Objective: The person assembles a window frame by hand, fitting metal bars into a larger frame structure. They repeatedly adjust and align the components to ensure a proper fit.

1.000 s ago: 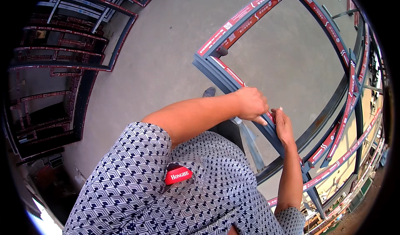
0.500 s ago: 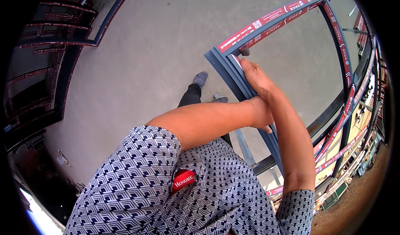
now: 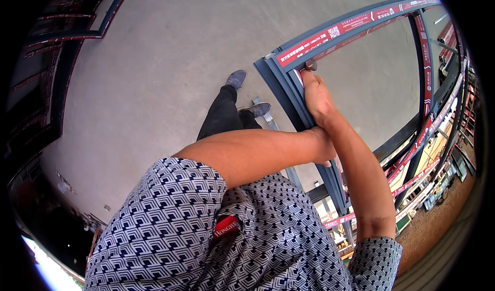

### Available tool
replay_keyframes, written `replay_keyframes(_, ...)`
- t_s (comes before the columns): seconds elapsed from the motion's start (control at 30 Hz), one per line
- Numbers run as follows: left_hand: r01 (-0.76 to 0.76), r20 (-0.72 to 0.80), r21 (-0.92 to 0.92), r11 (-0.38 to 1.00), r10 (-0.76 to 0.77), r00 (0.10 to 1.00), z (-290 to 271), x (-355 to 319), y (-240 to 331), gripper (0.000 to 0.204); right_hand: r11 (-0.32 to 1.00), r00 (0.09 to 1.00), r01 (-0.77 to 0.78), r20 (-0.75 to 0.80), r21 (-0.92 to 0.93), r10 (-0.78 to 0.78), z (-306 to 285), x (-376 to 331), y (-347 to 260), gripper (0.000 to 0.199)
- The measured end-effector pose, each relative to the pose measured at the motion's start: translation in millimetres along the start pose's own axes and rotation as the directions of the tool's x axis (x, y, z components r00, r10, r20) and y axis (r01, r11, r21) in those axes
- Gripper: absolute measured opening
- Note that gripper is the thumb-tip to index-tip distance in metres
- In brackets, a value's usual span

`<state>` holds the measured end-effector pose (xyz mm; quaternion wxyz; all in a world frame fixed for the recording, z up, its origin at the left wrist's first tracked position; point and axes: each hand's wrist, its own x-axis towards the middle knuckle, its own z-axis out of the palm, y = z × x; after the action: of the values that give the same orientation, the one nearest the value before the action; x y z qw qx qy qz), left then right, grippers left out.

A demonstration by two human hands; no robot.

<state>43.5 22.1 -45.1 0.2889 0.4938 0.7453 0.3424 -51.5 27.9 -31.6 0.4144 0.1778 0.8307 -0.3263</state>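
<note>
A large rectangular frame [image 3: 356, 30] of dark grey metal profiles with red and white film stands tilted at my right. My right hand [image 3: 316, 97] is closed on its near side, just below the corner. Next to those fingers, a small brown rounded piece [image 3: 311, 64] shows against the frame; what it belongs to is hidden. My left arm reaches across my body, and my left hand [image 3: 320, 145] is closed round the same grey profile [image 3: 289, 92], lower down. Most of its fingers are hidden behind the wrist and the profile.
More film-wrapped frames [image 3: 67, 35] stand at the far left. At the right, further profiles [image 3: 412, 172] are stacked on racks beside brown ground [image 3: 443, 219]. A narrow metal bar [image 3: 270, 119] lies by my shoe [image 3: 260, 109] on the grey concrete floor [image 3: 170, 48].
My legs and shoes now show more, further left. The held frame's near corner and both hands have shifted slightly in view, with both grips kept. The frames at far left have slid toward the edge.
</note>
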Motion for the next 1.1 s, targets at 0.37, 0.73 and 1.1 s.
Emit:
replay_keyframes(0.37, 0.125, 0.054, -0.291, 0.949, -0.115, 0.992, -27.4, -16.7, 1.7, 0.046, 0.988, 0.992, 0.08, -0.086, -0.134, -0.092, 3.0, -15.0, -11.1, 0.074)
replay_keyframes(0.73, 0.085, 0.056, -0.323, 0.943, -0.071, 0.996, -4.7, -2.6, 2.4, 0.055, 0.992, 0.983, 0.013, -0.182, -0.126, -0.036, 12.3, -22.2, -20.3, 0.072)
replay_keyframes(1.1, 0.129, 0.132, -0.299, 0.945, -0.093, 0.987, -18.6, -6.1, 4.7, 0.065, 0.991, 0.986, 0.004, -0.162, -0.137, -0.026, 9.4, -27.4, -25.9, 0.072)
